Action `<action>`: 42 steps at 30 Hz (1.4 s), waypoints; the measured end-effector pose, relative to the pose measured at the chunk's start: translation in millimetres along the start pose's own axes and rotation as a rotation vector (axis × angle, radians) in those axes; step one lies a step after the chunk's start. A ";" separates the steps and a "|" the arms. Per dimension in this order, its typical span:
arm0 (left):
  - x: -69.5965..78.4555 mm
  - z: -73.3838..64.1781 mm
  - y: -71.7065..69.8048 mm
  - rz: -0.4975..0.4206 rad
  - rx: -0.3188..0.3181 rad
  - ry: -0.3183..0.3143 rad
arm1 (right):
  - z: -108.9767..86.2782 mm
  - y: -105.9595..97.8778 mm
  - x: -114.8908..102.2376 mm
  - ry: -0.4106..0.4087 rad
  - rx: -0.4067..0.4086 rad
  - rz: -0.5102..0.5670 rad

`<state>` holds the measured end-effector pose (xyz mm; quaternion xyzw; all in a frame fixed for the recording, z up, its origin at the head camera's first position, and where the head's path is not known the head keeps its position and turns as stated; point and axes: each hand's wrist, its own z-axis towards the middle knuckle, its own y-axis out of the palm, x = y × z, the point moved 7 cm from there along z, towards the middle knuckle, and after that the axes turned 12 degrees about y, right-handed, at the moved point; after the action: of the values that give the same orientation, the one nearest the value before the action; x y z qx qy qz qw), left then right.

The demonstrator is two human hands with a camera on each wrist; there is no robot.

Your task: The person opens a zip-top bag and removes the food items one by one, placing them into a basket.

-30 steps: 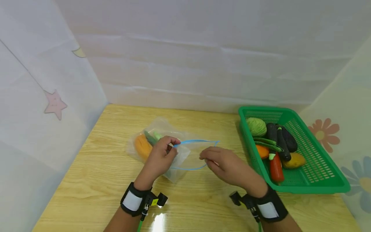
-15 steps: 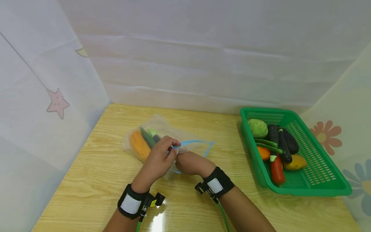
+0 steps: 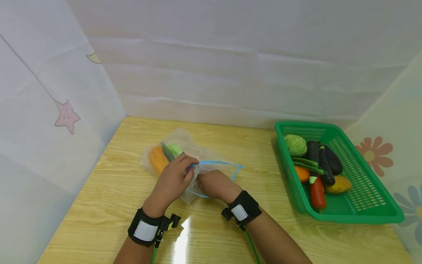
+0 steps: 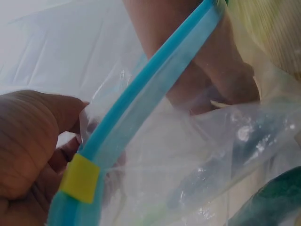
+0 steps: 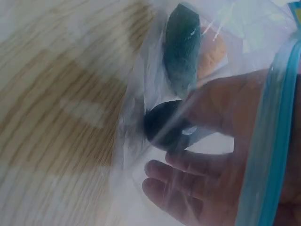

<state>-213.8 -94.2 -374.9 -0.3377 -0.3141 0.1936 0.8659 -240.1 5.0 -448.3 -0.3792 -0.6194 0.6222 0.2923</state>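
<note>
A clear zip bag (image 3: 184,136) with a blue zip strip (image 4: 146,77) and yellow slider (image 4: 80,178) lies on the table, its mouth towards the right. It holds an orange, oblong fruit or vegetable (image 3: 157,160), a dark green cucumber (image 5: 182,52) and a dark eggplant (image 5: 163,125) with a light green cap (image 3: 174,149). My left hand (image 3: 173,178) pinches the bag's upper edge beside the zip. Through the mouth reaches my right hand (image 3: 215,185), thumb and index finger on the eggplant's rounded dark end. In the head view its fingertips are hidden behind the film.
At the right stands a green plastic basket (image 3: 372,217). Inside are a cabbage (image 3: 295,145), green pods (image 3: 306,165), dark eggplants (image 3: 324,165), a red vegetable (image 3: 317,194), an orange one (image 3: 301,173) and a yellowish one (image 3: 339,185). White sheeting (image 3: 211,73) surrounds the wooden table (image 3: 108,205).
My right hand has come left from outside the bag's mouth into it and now touches the eggplant. The left hand keeps its hold, shifting slightly left and down.
</note>
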 end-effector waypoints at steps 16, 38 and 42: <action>-20.2 -3.2 -1.7 0.140 0.101 -0.119 | -13.5 -16.3 18.9 0.182 0.161 0.034; -23.4 -5.2 1.3 0.147 0.111 -0.145 | -162.3 -164.2 96.6 0.071 0.529 0.217; -23.1 -6.3 2.0 0.150 0.115 -0.137 | -188.8 -172.8 165.1 0.349 0.662 0.190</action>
<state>-226.6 -108.3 -389.5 -0.2961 -0.3347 0.2981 0.8435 -190.4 256.9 -284.5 -0.4201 -0.2881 0.7390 0.4410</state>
